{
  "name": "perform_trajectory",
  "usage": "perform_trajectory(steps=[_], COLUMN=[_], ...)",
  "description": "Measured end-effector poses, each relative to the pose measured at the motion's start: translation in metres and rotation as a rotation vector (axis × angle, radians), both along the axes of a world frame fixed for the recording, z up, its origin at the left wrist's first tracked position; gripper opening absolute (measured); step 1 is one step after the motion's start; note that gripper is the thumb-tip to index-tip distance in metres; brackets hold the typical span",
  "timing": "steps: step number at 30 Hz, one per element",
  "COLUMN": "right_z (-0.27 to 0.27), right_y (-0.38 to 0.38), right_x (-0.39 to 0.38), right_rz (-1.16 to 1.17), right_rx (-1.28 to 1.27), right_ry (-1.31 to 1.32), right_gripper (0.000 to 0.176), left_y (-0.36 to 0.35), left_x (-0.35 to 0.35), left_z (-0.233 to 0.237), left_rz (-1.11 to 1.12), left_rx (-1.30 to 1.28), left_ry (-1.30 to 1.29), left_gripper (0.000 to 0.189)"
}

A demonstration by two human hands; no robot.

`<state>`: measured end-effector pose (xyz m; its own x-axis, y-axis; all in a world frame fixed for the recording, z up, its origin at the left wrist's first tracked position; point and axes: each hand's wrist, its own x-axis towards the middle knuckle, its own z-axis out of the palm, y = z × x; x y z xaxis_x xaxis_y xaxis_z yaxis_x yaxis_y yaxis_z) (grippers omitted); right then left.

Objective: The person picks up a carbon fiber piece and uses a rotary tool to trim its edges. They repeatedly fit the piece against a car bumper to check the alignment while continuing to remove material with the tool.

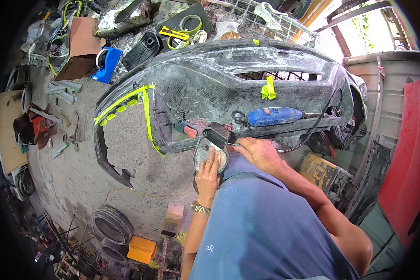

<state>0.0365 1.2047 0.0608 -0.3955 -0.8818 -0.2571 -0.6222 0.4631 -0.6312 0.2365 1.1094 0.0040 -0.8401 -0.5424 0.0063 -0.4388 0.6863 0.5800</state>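
A person in a dusty blue shirt leans over a dark car bumper [210, 84] in a cluttered workshop, at work on a small grey piece [201, 150] held against the bumper's near edge, just below a blue rotary tool [275, 116] that lies on the bumper's ledge. The left hand [209, 170], a wristwatch [200, 207] on its wrist, holds the piece steady with its fingers stretched across its pale face. The right hand [261, 154] is closed around a slim handpiece [235, 145], its tip at the piece's right edge; a flexible shaft [296, 147] trails from the hand towards the far end of the bumper. Strips of yellow-green tape [147, 112] mark off the bumper's left corner, and old tyres [112, 224] lie on the concrete floor below. The step in hand looks like fine trimming or grinding of the piece's edge, with the fit against the bumper not yet settled. The next move appears to call for a firm brace from the left hand and a light, steady pass of the tip along the edge, kept well clear of the fingers just beside it.
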Motion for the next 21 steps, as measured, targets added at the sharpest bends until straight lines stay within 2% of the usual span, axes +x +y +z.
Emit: perform_trajectory(steps=[12, 21], right_z=[-0.0005, 0.0001], right_y=[-0.0012, -0.0001], right_x=[-0.0031, -0.0089], right_rz=[-0.01, 0.086], right_rx=[-0.002, -0.043], right_ry=[-0.03, -0.104], right_gripper=[0.031, 0.031], left_y=[-0.0021, -0.0056], left_x=[-0.0019, 0.0003], left_z=[0.0066, 0.007], left_rz=[-0.003, -0.009], left_rx=[0.009, 0.005], left_ry=[-0.042, -0.018], left_gripper=[0.069, 0.068])
